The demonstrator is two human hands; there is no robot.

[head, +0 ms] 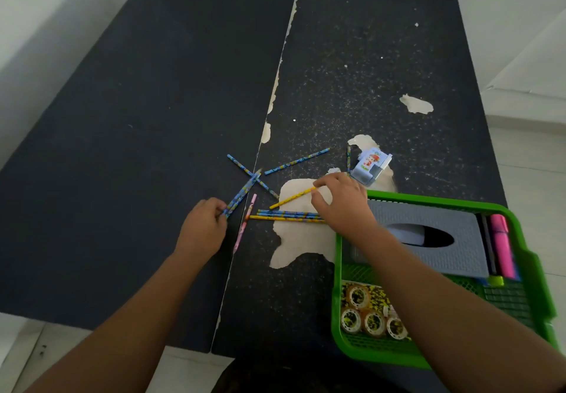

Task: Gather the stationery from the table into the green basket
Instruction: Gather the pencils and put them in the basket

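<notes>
Several patterned pencils lie scattered near the middle of the black table (137, 147). My left hand (202, 227) pinches the near ends of two blue pencils (242, 193). My right hand (340, 202) grips the end of a yellow pencil (291, 199). Below it, three pencils (288, 215) lie side by side, and a pink pencil (245, 224) lies beside the seam. Two more blue pencils (297, 161) lie farther back. A small blue sharpener (369, 167) stands behind my right hand. The green basket (533, 258) sits at the near right.
Inside the basket are a grey tissue box (428, 236), pink markers (502, 245) and several tape rolls (367, 316). The table top has a seam down the middle and peeled pale patches (306, 239). The basket overhangs the table's near edge.
</notes>
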